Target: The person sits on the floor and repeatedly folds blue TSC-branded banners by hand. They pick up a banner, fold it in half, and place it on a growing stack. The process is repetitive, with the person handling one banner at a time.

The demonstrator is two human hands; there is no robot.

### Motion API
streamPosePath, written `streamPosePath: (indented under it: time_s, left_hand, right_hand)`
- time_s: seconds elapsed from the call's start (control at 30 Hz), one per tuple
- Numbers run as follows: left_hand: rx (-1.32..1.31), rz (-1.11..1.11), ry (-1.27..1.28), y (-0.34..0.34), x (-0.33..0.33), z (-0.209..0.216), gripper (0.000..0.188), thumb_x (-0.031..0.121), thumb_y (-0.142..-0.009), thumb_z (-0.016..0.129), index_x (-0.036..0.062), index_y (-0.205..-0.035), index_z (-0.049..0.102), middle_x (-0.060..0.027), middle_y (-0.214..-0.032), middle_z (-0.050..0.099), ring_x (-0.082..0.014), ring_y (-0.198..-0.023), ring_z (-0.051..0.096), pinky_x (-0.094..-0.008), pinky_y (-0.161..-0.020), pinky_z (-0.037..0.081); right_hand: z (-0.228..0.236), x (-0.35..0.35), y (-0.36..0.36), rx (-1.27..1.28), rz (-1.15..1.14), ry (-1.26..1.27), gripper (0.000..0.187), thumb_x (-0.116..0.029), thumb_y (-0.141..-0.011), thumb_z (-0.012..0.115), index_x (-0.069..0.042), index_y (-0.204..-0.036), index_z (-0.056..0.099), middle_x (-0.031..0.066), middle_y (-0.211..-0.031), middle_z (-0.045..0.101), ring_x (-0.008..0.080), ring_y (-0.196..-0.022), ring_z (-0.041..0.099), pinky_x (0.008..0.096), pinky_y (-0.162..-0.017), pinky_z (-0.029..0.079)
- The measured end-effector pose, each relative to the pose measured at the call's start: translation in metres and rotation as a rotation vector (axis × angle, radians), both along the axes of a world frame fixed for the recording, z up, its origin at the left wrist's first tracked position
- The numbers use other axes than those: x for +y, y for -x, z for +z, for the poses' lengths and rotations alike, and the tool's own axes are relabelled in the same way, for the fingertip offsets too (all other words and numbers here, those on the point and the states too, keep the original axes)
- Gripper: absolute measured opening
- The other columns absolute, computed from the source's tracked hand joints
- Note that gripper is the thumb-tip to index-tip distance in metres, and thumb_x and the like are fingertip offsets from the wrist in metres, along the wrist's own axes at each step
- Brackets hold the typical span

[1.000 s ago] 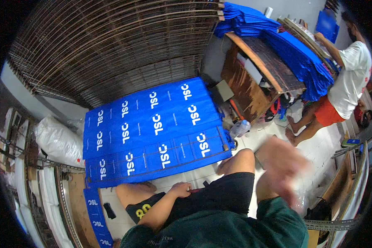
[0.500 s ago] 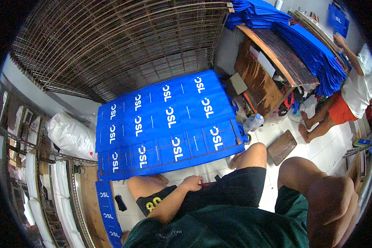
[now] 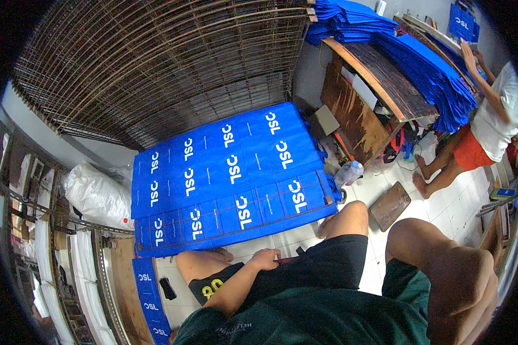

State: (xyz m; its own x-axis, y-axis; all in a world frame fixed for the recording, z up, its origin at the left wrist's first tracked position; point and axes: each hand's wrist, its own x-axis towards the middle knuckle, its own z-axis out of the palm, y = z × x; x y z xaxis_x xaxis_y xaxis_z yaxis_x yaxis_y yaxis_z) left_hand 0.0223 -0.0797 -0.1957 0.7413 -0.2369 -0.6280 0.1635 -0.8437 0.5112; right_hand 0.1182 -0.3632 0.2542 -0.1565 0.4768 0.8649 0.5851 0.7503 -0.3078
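Note:
My left hand (image 3: 265, 260) lies over my lap with its fingers curled. A dark red, narrow thing (image 3: 285, 261) shows at its fingertips, mostly hidden against my black shorts. A small black piece (image 3: 300, 250) sticks up just past it. My right arm (image 3: 443, 259) is bent with the elbow out to the right, and its hand is outside the picture. Beyond my knees, flat blue printed bags (image 3: 213, 167) lie in rows on a low wire rack tray (image 3: 259, 227). The hand is apart from them.
Raised wire racks (image 3: 172, 63) lean over the bags. Left are a clear plastic sack (image 3: 95, 195), a blue printed strip (image 3: 149, 299) and a black phone-like object (image 3: 167, 288). Right stand a bottle (image 3: 351, 172), a brown low stool (image 3: 390, 206), a wooden table (image 3: 360, 86) and a co-worker (image 3: 495, 126).
The whole view has shifted slightly. The co-worker at the right has brought both hands up over the table's far side. My left hand stays at my lap.

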Motion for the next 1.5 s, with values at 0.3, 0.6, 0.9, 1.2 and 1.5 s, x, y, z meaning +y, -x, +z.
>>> streamPosePath:
  time_s: [0.3, 0.6, 0.9, 1.2, 1.5]
  left_hand:
    - [-0.035, -0.002, 0.001, 0.002, 0.000, -0.002, 0.030, 0.025, -0.066, 0.062, 0.0140, -0.094, 0.058, -0.0149, -0.086, 0.062, -0.0326, -0.087, 0.058, -0.0429, -0.074, 0.045]
    - [-0.087, 0.059, -0.017, 0.014, 0.006, -0.002, 0.033, 0.026, -0.069, 0.061, 0.0146, -0.100, 0.057, -0.0140, -0.088, 0.063, -0.0321, -0.089, 0.058, -0.0414, -0.075, 0.046]
    - [-0.348, 0.181, 0.144, 0.023, 0.002, 0.010, 0.043, 0.037, -0.069, 0.068, 0.0145, -0.105, 0.056, -0.0109, -0.089, 0.057, -0.0278, -0.082, 0.058, -0.0374, -0.072, 0.047]
    - [-0.343, 0.316, 0.101, 0.020, -0.001, 0.025, 0.042, 0.039, -0.071, 0.068, 0.0099, -0.099, 0.059, -0.0112, -0.088, 0.060, -0.0216, -0.079, 0.061, -0.0344, -0.070, 0.049]
    - [-0.368, 0.367, 0.088, 0.029, -0.003, 0.029, 0.035, 0.035, -0.072, 0.068, 0.0088, -0.094, 0.060, -0.0121, -0.082, 0.062, -0.0226, -0.074, 0.062, -0.0348, -0.068, 0.050]
  right_hand:
    - [0.000, 0.006, -0.014, -0.009, -0.031, -0.026, 0.026, -0.026, -0.082, 0.054, -0.009, -0.101, 0.051, 0.0015, -0.083, 0.046, 0.0123, -0.076, 0.043, 0.0292, -0.064, 0.035]
    - [-0.038, 0.006, -0.132, 0.336, -0.675, -0.238, 0.020, -0.019, -0.084, 0.052, -0.001, -0.093, 0.053, 0.0017, -0.069, 0.047, 0.0106, -0.063, 0.044, 0.0242, -0.057, 0.035]
    - [-0.069, -0.146, -0.324, 1.310, -1.092, -0.224, 0.055, -0.039, -0.077, 0.062, -0.004, -0.116, 0.046, 0.0121, -0.100, 0.054, 0.0197, -0.082, 0.057, 0.0305, -0.066, 0.048]
    - [-0.084, -0.221, -0.434, 1.631, -0.726, -0.830, 0.068, -0.037, -0.085, 0.051, 0.001, -0.129, 0.017, 0.0299, -0.117, 0.044, 0.0386, -0.100, 0.054, 0.0452, -0.082, 0.049]
    - [-0.044, -0.231, -0.446, 0.113, -2.636, 0.003, 0.042, -0.032, -0.074, 0.059, -0.011, -0.109, 0.054, 0.0161, -0.100, 0.060, 0.0332, -0.094, 0.057, 0.0422, -0.079, 0.046]
